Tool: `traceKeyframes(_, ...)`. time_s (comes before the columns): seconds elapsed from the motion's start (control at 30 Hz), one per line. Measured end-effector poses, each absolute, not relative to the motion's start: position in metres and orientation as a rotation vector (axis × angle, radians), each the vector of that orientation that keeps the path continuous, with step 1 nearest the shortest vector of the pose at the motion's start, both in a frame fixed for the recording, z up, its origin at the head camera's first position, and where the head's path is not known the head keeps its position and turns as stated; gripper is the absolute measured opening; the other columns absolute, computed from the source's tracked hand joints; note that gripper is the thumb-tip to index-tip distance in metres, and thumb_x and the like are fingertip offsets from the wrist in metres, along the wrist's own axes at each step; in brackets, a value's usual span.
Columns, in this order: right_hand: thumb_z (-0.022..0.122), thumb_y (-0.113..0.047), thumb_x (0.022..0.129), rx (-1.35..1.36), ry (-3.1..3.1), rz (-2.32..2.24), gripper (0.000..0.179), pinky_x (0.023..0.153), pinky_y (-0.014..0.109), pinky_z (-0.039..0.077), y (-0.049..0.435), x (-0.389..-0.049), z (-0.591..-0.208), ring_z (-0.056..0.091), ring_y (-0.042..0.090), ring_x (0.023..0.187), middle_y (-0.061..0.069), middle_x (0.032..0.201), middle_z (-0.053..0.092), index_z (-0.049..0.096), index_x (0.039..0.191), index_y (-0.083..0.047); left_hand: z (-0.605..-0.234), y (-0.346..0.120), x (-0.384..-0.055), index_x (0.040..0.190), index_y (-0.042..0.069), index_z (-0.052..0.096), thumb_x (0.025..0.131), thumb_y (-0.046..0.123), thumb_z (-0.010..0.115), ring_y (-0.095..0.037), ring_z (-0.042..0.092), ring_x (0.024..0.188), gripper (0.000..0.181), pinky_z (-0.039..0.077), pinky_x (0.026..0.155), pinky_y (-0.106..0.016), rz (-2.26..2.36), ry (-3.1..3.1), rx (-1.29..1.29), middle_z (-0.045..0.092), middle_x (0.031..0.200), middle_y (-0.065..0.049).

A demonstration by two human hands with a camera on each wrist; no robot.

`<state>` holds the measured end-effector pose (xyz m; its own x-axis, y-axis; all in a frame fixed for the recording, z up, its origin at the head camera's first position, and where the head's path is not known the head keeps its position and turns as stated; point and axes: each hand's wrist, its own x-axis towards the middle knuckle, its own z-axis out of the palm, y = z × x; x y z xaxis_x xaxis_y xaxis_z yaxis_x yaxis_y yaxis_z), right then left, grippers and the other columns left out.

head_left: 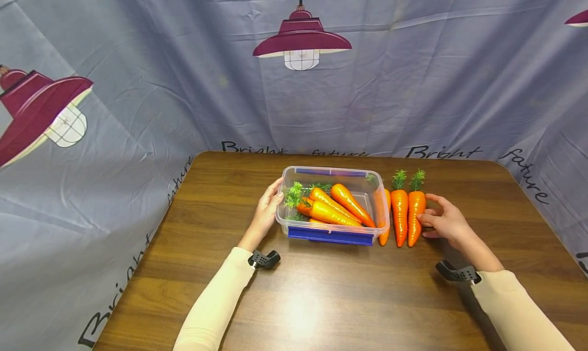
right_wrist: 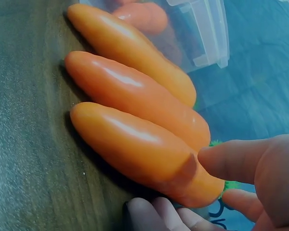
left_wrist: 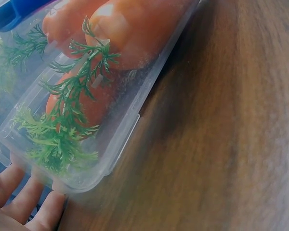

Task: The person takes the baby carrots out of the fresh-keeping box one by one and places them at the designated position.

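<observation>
A clear plastic box (head_left: 331, 229) with blue clips holds several orange carrots (head_left: 351, 205) with green leafy tops. My left hand (head_left: 266, 208) rests against the box's left end; in the left wrist view, its fingers (left_wrist: 26, 199) touch the outer wall. Three more carrots lie side by side at the box's right, the nearest to it partly seen through the wall. My right hand (head_left: 447, 221) is at the rightmost carrot (head_left: 416, 213). In the right wrist view its fingers are spread around that carrot's thick end, not closed on it; whether they touch it, I cannot tell.
Everything stands on a brown wooden table (head_left: 321, 295). Behind it hangs a grey-blue curtain (head_left: 220, 85) printed with lamps and lettering, reaching down to the table's back edge. A black wrist mount (head_left: 264, 259) is on each forearm.
</observation>
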<state>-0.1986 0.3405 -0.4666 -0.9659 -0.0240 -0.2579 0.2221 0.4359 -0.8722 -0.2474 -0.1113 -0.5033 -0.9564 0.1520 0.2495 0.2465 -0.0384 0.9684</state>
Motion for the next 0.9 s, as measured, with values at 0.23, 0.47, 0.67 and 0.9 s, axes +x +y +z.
traceKeyframes(0.23, 0.059, -0.014, 0.101, 0.212, 2.486, -1.577, 0.077, 0.07, 0.033, 0.064, 0.345, -0.2, -0.458, 0.066, 0.0, 0.078, -0.007, 0.099, 0.059, 0.01, 0.156, 0.01, -0.504, -0.111, -0.248, 0.153, -0.001, 0.039, 0.106, 0.005, 0.042, -0.037, 0.031, 0.152, 0.048, 0.025, 0.125, -0.052, -2.159, -2.123, -0.456, 0.035, 0.163, -0.022)
traceKeyframes(0.47, 0.057, -0.02, 0.102, 0.244, 2.671, -1.528, 0.07, 0.068, 0.025, 0.062, 0.341, -0.203, -0.438, 0.06, -0.01, 0.078, 0.03, 0.127, 0.054, 0.021, 0.155, 0.01, -0.503, -0.112, -0.248, 0.153, -0.002, 0.039, 0.105, 0.004, 0.042, -0.04, 0.035, 0.149, 0.048, 0.029, 0.123, -0.052, -2.155, -2.13, -0.454, 0.036, 0.162, -0.023)
traceKeyframes(0.67, 0.055, -0.021, 0.104, 0.122, 2.685, -1.549, 0.068, 0.069, 0.019, 0.059, 0.328, -0.208, -0.419, 0.058, -0.015, 0.083, 0.039, 0.144, 0.043, 0.022, 0.156, 0.007, -0.502, -0.112, -0.248, 0.153, -0.001, 0.039, 0.106, 0.005, 0.042, -0.041, 0.038, 0.147, 0.048, 0.032, 0.121, -0.051, -2.161, -2.135, -0.441, 0.038, 0.161, -0.024)
traceKeyframes(0.9, 0.059, -0.017, 0.1, -0.015, 2.741, -1.538, 0.062, 0.068, 0.018, 0.059, 0.294, -0.215, -0.397, 0.056, -0.016, 0.081, 0.039, 0.138, 0.051, 0.033, 0.153, 0.005, -0.502, -0.112, -0.247, 0.153, -0.002, 0.039, 0.106, 0.005, 0.041, -0.04, 0.034, 0.15, 0.048, 0.027, 0.124, -0.053, -2.17, -2.124, -0.448, 0.036, 0.162, -0.023)
